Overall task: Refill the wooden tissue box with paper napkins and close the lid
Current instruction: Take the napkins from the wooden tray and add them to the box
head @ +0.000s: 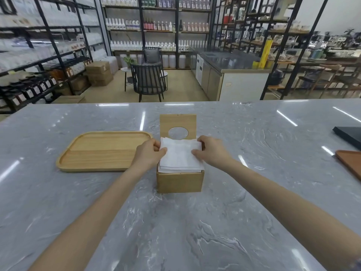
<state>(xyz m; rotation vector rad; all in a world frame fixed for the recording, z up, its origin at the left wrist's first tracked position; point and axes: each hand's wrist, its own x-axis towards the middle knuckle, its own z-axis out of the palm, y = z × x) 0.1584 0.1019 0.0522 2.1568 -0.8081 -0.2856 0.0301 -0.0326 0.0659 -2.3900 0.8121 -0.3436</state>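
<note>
A square wooden tissue box [179, 182] stands on the grey marble counter in front of me. Its hinged lid [177, 122], with a round hole in it, stands upright at the back. A stack of white paper napkins [179, 157] sits in the box's open top and rises above its rim. My left hand [149, 152] grips the stack's left edge, thumb on top. My right hand [212, 151] grips the right edge the same way.
An empty light wooden tray [93, 153] lies just left of the box. At the counter's right edge are a black flat object [348, 134] and a brown tray corner [349, 161]. Beyond the counter stand chairs, shelves and a steel worktop.
</note>
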